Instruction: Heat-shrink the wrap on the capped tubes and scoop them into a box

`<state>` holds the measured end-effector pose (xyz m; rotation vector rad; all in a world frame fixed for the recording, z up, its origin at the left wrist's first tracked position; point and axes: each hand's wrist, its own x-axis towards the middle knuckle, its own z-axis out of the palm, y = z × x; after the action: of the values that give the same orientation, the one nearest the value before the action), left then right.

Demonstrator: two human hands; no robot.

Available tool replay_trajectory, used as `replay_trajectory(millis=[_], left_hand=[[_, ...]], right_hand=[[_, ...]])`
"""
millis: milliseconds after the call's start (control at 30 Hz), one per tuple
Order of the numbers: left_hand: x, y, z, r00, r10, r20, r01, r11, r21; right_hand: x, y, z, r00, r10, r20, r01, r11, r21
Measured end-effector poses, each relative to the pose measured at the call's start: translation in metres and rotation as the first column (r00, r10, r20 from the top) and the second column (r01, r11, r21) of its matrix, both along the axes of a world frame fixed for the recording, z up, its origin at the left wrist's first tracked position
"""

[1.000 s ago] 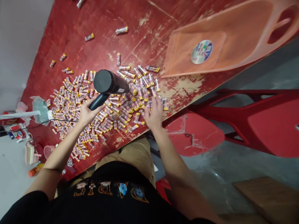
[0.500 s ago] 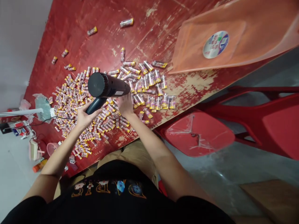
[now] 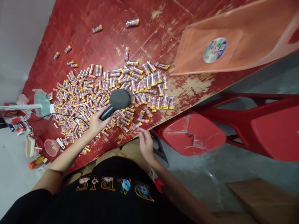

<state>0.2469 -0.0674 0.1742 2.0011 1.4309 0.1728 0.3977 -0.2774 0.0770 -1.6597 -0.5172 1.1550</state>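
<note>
My left hand is wrapped round the handle of a black hair dryer, held over a spread of small batteries in clear film with yellow ends. The dryer hides some of the batteries beneath it. At the table's near edge, my right hand has its fingers loosely stretched out and a little blurred. Its fingertips are close to a single wrapped battery pack; whether they touch it I cannot tell. More packs stand in rough rows to the right of the dryer.
An orange plastic bin with a round sticker lies on the worn red table at right. Red stools stand beside the table. At left are a pink basket, a lamp arm and the dryer's cord.
The hair dryer, in my left hand, has moved right and down, its round end turned more toward me. My right hand has come away from beneath its nozzle to the table's near edge.
</note>
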Motion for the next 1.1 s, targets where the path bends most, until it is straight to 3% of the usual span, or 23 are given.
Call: replay_trajectory(millis=[100,200,300,400,500,567,667,733,800,933,1100], left_hand=[[0.007,-0.045,-0.003,0.994,0.025,-0.102,-0.016,0.996,0.088],[0.004,-0.083,-0.006,0.987,-0.018,-0.160,0.037,0.992,0.118],[-0.007,-0.103,-0.005,0.986,-0.140,-0.086,0.149,0.983,0.103],[-0.031,-0.118,0.008,0.968,-0.252,0.005,0.248,0.957,0.152],[-0.080,-0.150,0.021,0.949,-0.291,0.124,0.261,0.942,0.211],[-0.125,-0.181,0.017,0.933,-0.293,0.207,0.266,0.952,0.151],[-0.197,-0.223,-0.016,0.981,-0.178,0.083,0.186,0.977,-0.108],[-0.236,-0.235,-0.052,0.986,-0.148,-0.079,0.129,0.969,-0.211],[-0.262,-0.235,-0.090,0.971,-0.175,-0.161,0.135,0.963,-0.231],[-0.279,-0.223,-0.147,0.961,-0.246,-0.125,0.214,0.951,-0.223],[-0.273,-0.217,-0.185,0.910,-0.410,-0.059,0.389,0.896,-0.213]], right_hand=[[-0.027,0.038,0.048,0.885,-0.099,-0.455,0.139,0.989,0.055],[-0.051,0.079,0.077,0.747,-0.224,-0.626,0.294,0.956,0.010],[-0.063,0.092,0.081,0.711,-0.334,-0.619,0.352,0.931,-0.098],[-0.066,0.082,0.075,0.717,-0.360,-0.596,0.346,0.927,-0.143],[-0.068,0.071,0.071,0.712,-0.425,-0.559,0.416,0.896,-0.152],[-0.072,0.066,0.070,0.706,-0.497,-0.504,0.487,0.858,-0.163],[-0.084,0.060,0.070,0.707,-0.529,-0.470,0.509,0.842,-0.182],[-0.094,0.054,0.069,0.715,-0.518,-0.469,0.489,0.850,-0.194],[-0.105,0.048,0.068,0.726,-0.524,-0.446,0.490,0.849,-0.199],[-0.124,0.038,0.070,0.756,-0.521,-0.396,0.487,0.852,-0.191],[-0.143,0.024,0.078,0.738,-0.523,-0.427,0.499,0.849,-0.177]])
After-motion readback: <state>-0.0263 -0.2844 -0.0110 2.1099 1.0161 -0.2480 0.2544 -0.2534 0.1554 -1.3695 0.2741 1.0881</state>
